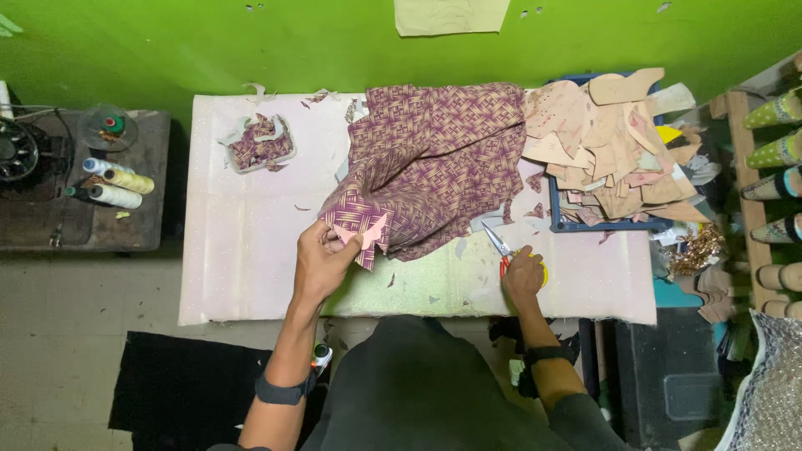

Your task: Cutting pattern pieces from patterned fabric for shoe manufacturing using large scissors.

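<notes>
Now left hand [322,260] pinches fabric [430,163] — right hand [522,274] grips scissors [499,246].

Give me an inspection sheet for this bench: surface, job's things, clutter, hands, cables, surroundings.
Surface: pale pink table, strewn with small fabric scraps.
Job's things: purple woven-pattern fabric; pink paper pattern piece pinched against its corner; scissors, blades open, lying on the table.
Clutter: tray of fabric offcuts; blue tray heaped with tan pattern pieces.
Hands: left hand holds pattern piece and fabric; right hand rests at the scissors' handles.
Cables: nothing seen.
Surroundings: green wall; thread cones on dark side table; shoe lasts at right.
</notes>
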